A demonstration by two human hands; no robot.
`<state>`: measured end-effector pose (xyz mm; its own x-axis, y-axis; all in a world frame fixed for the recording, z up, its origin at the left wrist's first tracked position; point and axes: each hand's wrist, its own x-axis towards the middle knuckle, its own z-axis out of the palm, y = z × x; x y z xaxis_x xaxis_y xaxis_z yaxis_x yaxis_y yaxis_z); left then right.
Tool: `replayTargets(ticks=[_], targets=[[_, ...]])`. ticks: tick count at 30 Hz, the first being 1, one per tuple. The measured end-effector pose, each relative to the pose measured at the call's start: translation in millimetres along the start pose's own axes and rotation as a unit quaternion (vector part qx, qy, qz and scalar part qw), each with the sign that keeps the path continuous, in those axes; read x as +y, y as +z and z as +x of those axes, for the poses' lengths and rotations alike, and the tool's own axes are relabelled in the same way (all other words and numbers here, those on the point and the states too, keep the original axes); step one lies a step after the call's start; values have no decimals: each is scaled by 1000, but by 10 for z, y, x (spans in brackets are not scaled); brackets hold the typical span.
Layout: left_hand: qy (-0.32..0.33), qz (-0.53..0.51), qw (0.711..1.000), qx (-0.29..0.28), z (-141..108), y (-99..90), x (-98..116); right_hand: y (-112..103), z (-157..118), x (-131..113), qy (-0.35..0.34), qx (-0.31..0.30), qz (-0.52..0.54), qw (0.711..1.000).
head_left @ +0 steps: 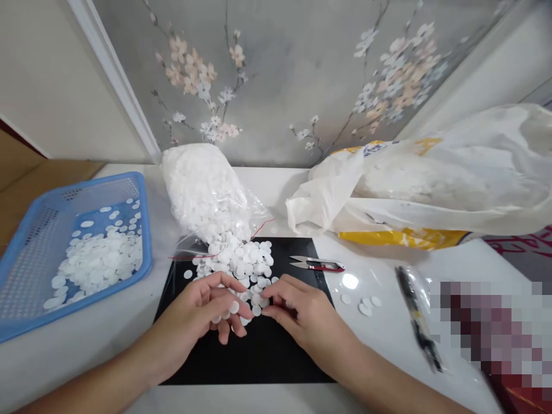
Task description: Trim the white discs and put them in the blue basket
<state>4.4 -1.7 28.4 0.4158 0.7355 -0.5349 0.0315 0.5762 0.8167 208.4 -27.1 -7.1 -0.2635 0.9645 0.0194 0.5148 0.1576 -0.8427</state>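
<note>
My left hand (215, 307) is half curled, palm turned up, with several small white round discs (233, 307) lying on its fingers under the thumb. My right hand (297, 307) pinches at the near edge of a loose pile of the same discs (248, 259), its thumb and forefinger closing on a disc there. Both hands are over a black mat (241, 359). The pile spills from the mouth of a clear plastic bag (202, 184) full of discs, with a red strip along its opening.
At the left, a blue plastic basket (148, 230) contains many discs. Thread snips (317, 264) with red handles lie at the mat's right edge. Farther right are a few stray discs (365, 307), black pens (416, 319) in clear wrapping and a large white-and-yellow bag (409, 178).
</note>
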Motion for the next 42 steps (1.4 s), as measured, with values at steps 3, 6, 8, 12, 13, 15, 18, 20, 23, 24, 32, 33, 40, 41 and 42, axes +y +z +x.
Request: replayTargets(ticks=[3, 6, 8, 12, 13, 15, 18, 20, 23, 24, 32, 33, 40, 41, 42], targets=[[12, -21, 1000, 9, 2, 1, 11, 49, -6, 37, -42, 7, -65, 997], [7, -40, 999, 12, 0, -3, -3, 33, -10, 36, -34, 1, -59, 998], [-2, -51, 999, 9, -5, -9, -12, 2, -7, 8, -9, -6, -34, 999], [-15, -57, 998, -1, -27, -14, -11, -68, 9, -64, 90, -25, 85, 992], [-18, -58, 998, -1, -33, -13, -10, -86, 12, -77, 121, -35, 133, 983], [-22, -64, 998, 0, -43, -8, -10, -123, 17, -93, 171, -61, 249, 951], [-26, -70, 997, 1, -45, -6, -10, -172, 26, -101, 210, -90, 389, 892], [-18, -44, 999, 7, -39, -20, 3, -194, 37, -107, 213, -88, 425, 875], [16, 19, 999, 36, -28, -74, 55, -194, 65, -123, 199, -80, 407, 888], [26, 32, 998, 49, -23, -96, 78, -182, 77, -128, 192, -81, 382, 901], [157, 384, 907, 71, 11, -131, 39, 32, 79, -38, -35, -15, -93, 995], [213, 465, 856, 71, 19, -122, 1, 46, 64, -20, -63, -14, -128, 990], [434, 708, 552, 70, 105, -128, -153, 67, 5, 42, -200, 24, -244, 949], [441, 709, 546, 74, 112, -131, -151, 69, 6, 41, -195, 29, -233, 952], [447, 705, 545, 79, 118, -132, -146, 69, 7, 35, -184, 33, -212, 959]])
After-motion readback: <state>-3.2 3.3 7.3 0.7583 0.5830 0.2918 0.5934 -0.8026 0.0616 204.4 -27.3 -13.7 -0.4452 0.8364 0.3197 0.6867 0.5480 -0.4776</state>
